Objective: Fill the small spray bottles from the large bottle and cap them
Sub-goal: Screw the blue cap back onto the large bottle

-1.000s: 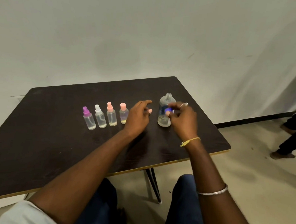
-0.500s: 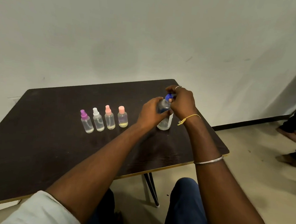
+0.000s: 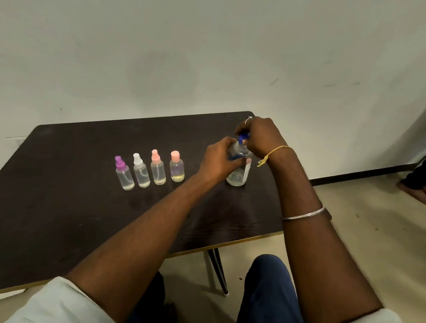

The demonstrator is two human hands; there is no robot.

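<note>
The large clear bottle [image 3: 238,174] stands upright on the dark table [image 3: 54,214], right of centre. My left hand [image 3: 219,159] is wrapped around its upper body. My right hand [image 3: 261,136] is above it, fingers pinched on the blue cap [image 3: 242,138] sitting at the bottle's neck. To the left, a row of small capped spray bottles stands on the table: purple-topped [image 3: 123,173], white-topped [image 3: 140,170], and pink-topped [image 3: 158,167], plus a squat pink-capped bottle [image 3: 177,166]. Each holds a little liquid.
The table's front edge [image 3: 226,244] runs close to my knees, with a metal leg below it. A pale wall stands behind the table. Another person's foot [image 3: 419,191] is on the floor at the far right.
My right hand carried the blue cap from beside the large bottle up onto its neck. My left hand moved from the table onto the bottle's body and holds it.
</note>
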